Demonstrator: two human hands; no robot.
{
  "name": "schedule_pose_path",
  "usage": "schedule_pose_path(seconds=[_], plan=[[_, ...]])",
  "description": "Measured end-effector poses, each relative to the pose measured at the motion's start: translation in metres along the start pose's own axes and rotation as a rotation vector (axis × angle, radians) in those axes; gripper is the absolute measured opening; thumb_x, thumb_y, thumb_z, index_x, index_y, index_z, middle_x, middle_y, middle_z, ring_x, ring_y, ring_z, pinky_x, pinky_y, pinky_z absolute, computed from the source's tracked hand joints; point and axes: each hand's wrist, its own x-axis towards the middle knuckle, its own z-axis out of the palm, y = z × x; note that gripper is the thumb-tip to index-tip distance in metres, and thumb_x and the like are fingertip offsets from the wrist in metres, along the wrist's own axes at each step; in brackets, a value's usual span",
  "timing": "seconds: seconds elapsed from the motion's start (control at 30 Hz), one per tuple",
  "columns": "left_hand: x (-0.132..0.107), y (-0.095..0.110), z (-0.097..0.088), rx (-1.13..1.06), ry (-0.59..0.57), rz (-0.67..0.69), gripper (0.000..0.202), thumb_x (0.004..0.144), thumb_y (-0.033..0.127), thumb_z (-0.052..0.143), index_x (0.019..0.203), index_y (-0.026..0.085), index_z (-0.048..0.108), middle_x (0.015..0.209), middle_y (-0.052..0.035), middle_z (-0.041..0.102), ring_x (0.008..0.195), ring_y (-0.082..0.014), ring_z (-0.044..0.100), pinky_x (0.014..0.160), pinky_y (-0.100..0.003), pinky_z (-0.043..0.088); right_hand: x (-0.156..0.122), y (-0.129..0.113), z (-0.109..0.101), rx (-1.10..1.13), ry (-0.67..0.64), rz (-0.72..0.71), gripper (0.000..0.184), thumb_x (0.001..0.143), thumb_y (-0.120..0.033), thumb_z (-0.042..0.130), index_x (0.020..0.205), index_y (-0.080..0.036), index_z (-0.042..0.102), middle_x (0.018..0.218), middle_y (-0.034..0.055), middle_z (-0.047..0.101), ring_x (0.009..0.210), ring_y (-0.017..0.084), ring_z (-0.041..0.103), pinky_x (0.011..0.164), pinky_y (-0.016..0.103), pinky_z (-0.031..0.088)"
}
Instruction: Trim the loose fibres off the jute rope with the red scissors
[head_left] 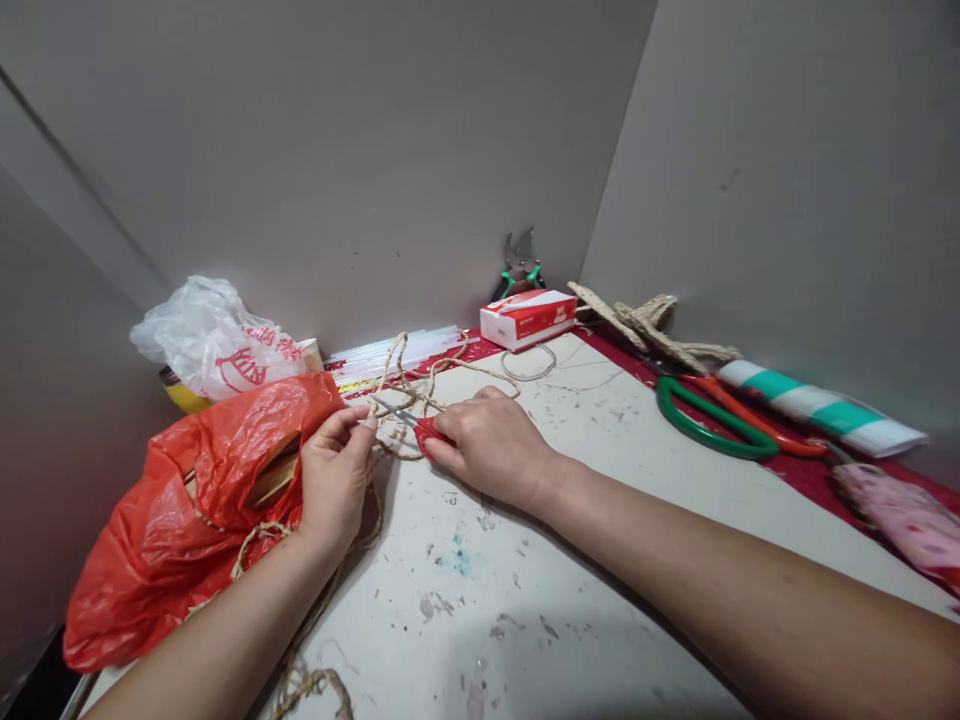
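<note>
My right hand (491, 447) is closed round the red handles of a small pair of scissors (409, 420), whose blades point left toward my left hand. My left hand (335, 480) pinches a strand of tan jute twine (409, 375) between thumb and fingertips, right at the blade tips. The twine loops loosely behind both hands and trails down under my left forearm to the near table edge. Both hands rest on the stained white tabletop (525, 580).
A red plastic bag (195, 500) lies at the left, a white printed bag (217, 345) behind it. A red-white tissue box (527, 318) and green-handled pliers (519, 270) stand at the back wall. Green and orange rings (712, 420), a striped roll (817, 410) and braided rope (652, 325) lie right.
</note>
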Motion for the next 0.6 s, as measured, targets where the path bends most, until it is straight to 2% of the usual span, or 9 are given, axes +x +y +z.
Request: schedule_pose_path(seconds=[0.1, 0.23, 0.47, 0.6], plan=[[0.001, -0.002, -0.002, 0.038, 0.006, 0.026, 0.024, 0.067, 0.028, 0.073, 0.084, 0.015, 0.063, 0.050, 0.0079, 0.048, 0.040, -0.0035, 0.035, 0.041, -0.016, 0.027, 0.000, 0.002, 0.002, 0.006, 0.053, 0.025, 0.033, 0.088, -0.033, 0.046, 0.068, -0.018, 0.067, 0.069, 0.0044, 0.070, 0.061, 0.014, 0.053, 0.068, 0.031, 0.028], [0.003, -0.006, -0.008, 0.144, -0.009, 0.132, 0.021, 0.070, 0.029, 0.071, 0.085, 0.015, 0.066, 0.057, 0.0049, 0.055, 0.046, -0.0057, 0.041, 0.047, -0.018, 0.035, -0.001, 0.003, 0.004, 0.025, 0.122, 0.038, 0.035, 0.083, -0.042, 0.049, 0.064, -0.018, 0.066, 0.064, 0.0034, 0.067, 0.060, 0.015, 0.053, 0.067, 0.031, 0.029], [0.003, -0.008, -0.013, 0.454, -0.010, 0.441, 0.016, 0.075, 0.024, 0.065, 0.088, 0.017, 0.071, 0.079, -0.0034, 0.068, 0.068, -0.0132, 0.058, 0.068, -0.023, 0.045, -0.001, -0.001, -0.002, -0.031, 0.077, 0.067, 0.038, 0.081, -0.048, 0.048, 0.066, -0.018, 0.065, 0.067, 0.0055, 0.069, 0.062, 0.017, 0.056, 0.070, 0.035, 0.031], [0.005, -0.007, -0.016, 0.574, 0.003, 0.548, 0.014, 0.077, 0.022, 0.063, 0.087, 0.018, 0.071, 0.079, -0.0037, 0.067, 0.069, -0.0142, 0.059, 0.069, -0.024, 0.045, -0.001, -0.003, -0.006, -0.041, 0.016, 0.084, 0.038, 0.080, -0.048, 0.048, 0.063, -0.019, 0.065, 0.061, 0.0053, 0.067, 0.057, 0.017, 0.054, 0.068, 0.034, 0.031]])
